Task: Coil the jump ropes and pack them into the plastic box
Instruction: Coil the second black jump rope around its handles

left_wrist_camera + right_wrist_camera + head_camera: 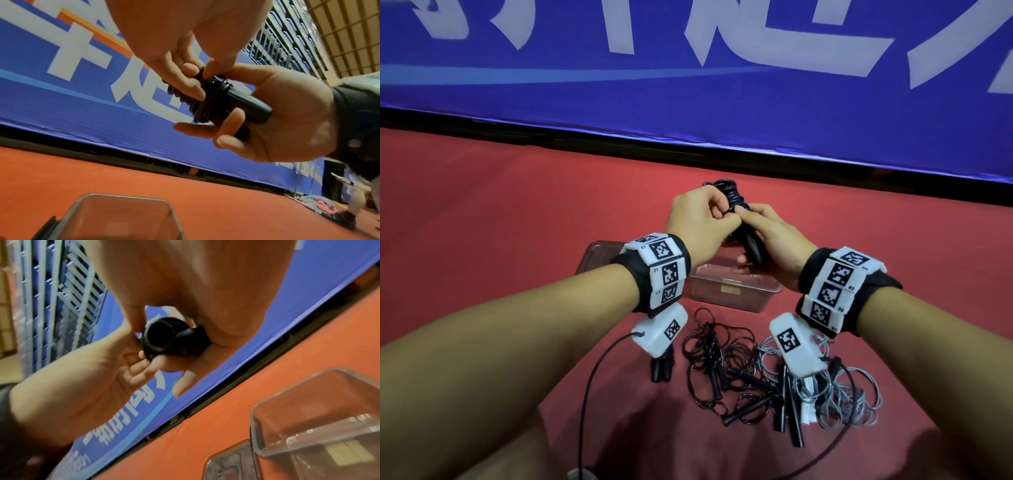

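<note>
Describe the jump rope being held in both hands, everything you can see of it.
The black jump rope has thin glossy cord wound in tight turns around its two dark handles, which lie side by side. The right hand grips the handles; the left hand pinches the cord near the wraps. The bundle is held in the air above the clear plastic box.

Count on inspection: one clear plastic box (736, 287), open, with one lid (594, 255) beside it. One coiled black rope bundle (729, 197) in hand. On the floor, loose rope in two colours, black (717, 363) and grey (856, 397); the tangle prevents a count of individual ropes. Two hands present.
</note>
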### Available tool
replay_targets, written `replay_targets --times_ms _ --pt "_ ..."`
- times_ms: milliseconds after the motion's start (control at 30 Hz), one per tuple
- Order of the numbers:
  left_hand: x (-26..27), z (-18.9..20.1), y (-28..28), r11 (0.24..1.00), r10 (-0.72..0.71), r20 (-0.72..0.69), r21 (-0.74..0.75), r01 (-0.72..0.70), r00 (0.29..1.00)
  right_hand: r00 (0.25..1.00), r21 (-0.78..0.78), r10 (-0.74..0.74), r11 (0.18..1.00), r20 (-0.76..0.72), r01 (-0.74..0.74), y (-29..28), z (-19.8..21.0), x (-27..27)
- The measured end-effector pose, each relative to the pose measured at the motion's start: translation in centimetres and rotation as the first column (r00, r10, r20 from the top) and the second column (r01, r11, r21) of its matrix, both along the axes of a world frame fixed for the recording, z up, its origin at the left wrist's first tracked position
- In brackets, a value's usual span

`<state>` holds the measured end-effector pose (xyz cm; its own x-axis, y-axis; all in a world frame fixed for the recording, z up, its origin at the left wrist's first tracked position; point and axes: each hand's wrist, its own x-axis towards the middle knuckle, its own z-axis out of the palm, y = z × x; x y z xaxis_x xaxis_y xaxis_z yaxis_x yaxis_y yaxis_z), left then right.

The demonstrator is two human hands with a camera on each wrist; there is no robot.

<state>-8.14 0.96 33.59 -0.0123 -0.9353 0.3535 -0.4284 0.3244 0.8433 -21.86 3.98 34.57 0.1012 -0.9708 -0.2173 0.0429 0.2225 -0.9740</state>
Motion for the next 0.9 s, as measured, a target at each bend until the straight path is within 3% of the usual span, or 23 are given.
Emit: replay_targets --times_ms 167,500,667,767,900 --pt "0.1 0.0 -0.3 0.998 0.062 -0.055 0.006 -0.061 0.997 0.997 -0.012 -0.075 0.997 -0.011 0.075 -0.3 0.0 0.6" --pt "1.3 0.2 -0.6 0.978 -0.102 -0.155 0.164 0.127 0.983 0.991 -0.086 -0.069 0.995 -0.113 0.059 -0.1 -0.1 0.1" --pt "0.9 0.0 -0.6 0.977 -0.12 -0.184 0.151 0.149 0.976 0.994 -0.072 -0.071 0.995 -0.089 0.064 -0.1 0.0 0.1" --pt "0.5 -0.2 -0.4 0.994 -0.054 -0.102 0.085 0.063 0.993 0.985 -0.068 -0.083 0.995 -0.152 0.073 0.0 -0.1 0.5" --pt "0.6 -0.1 -0.3 0.998 0.004 0.166 -0.064 0.007 0.986 0.977 -0.077 -0.082 0.995 -0.199 0.068 -0.1 -0.1 0.8"
